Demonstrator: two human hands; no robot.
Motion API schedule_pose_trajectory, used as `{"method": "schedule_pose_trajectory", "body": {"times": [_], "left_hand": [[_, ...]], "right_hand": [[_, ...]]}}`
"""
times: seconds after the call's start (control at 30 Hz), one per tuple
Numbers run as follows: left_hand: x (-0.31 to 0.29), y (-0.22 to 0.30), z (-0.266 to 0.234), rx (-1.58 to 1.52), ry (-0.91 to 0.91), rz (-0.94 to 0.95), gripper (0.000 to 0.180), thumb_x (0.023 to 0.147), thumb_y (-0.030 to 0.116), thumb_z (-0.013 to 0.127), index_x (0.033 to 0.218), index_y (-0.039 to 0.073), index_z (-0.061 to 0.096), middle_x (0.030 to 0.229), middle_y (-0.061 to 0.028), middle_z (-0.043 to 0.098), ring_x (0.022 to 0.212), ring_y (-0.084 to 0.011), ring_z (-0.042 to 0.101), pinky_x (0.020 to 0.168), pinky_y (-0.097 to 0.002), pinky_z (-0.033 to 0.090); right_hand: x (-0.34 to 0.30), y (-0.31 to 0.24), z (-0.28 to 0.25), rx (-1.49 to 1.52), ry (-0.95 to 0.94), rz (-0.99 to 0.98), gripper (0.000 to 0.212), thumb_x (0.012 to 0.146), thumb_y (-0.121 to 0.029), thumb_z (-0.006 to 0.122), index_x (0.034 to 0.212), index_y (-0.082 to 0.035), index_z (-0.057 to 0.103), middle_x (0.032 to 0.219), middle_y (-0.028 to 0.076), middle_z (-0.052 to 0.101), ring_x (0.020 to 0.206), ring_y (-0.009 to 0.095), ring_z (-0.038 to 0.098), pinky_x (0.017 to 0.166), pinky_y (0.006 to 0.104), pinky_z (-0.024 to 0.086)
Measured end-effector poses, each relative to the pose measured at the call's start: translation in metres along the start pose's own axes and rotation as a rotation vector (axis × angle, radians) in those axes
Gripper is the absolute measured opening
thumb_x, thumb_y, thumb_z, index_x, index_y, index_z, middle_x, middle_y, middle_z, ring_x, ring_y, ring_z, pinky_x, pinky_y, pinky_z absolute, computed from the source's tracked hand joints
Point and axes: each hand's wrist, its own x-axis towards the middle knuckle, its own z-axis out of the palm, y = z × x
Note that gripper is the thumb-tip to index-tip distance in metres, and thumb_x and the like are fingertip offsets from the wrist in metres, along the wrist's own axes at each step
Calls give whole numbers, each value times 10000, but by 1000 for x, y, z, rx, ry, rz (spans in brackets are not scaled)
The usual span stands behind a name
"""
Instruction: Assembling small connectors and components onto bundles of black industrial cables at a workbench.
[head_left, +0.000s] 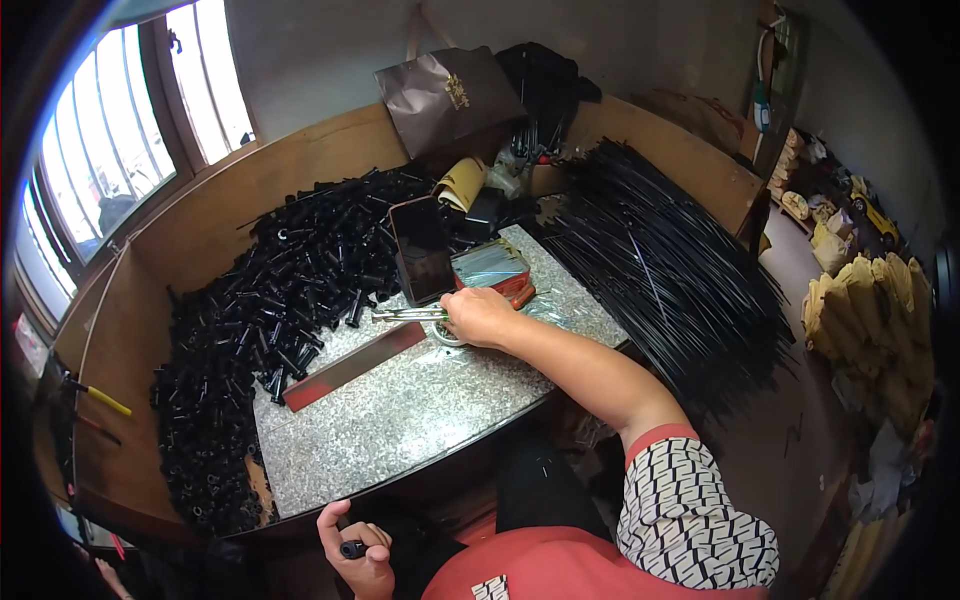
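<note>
My right hand [482, 317] reaches over the speckled grey board [400, 430], its fingers closed round pliers [405, 314] whose metal jaws point left. Under those fingers shows part of a pale ring [447, 337], perhaps a tape roll. Low in front of my body, my left hand [362, 560] pinches a short black tubular part [352, 549] between thumb and fingers. A dark flat metal bar [355, 367] with reddish patches lies across the board. Behind the pliers a phone [421, 245] stands upright beside a red box of thin pale rods [490, 264].
A heap of black tubular parts [270, 270] fills the left and back inside a wooden border [130, 400]. Long thin black rods [670, 270] are piled on the right. A brown paper bag [450, 95] stands behind; yellow-wrapped bundles [870, 320] sit farther right.
</note>
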Motion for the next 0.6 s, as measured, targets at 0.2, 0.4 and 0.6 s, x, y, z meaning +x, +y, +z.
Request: {"method": "schedule_pose_trajectory", "body": {"times": [0.2, 0.4, 0.6], "left_hand": [[-1, 1, 1, 22, -17, 21, 804, 800, 505, 695, 1250, -42, 315, 520, 49, 347, 422, -32, 343, 402, -194, 285], [-2, 4, 6, 31, -10, -12, 819, 794, 512, 697, 1262, -40, 311, 531, 45, 340, 429, -34, 332, 411, -199, 285], [4, 12, 20, -9, -81, -59, 828, 726, 462, 779, 1237, -57, 384, 536, 47, 378, 466, -50, 375, 471, -217, 317]], "right_hand": [[-10, 10, 12, 11, 98, -19, 186, 805, -155, 598, 892, 9, 602, 863, 219, 658, 850, 389, 642, 749, 481, 500], [-56, -48, 15, 672, 261, -100, 189, 889, -175, 600, 916, 7, 553, 748, 138, 604, 696, 303, 601, 640, 394, 473], [-120, -106, 16, 1935, -228, -37, 164, 927, -178, 593, 862, -42, 530, 789, 50, 504, 656, 113, 497, 583, 270, 442]]}}
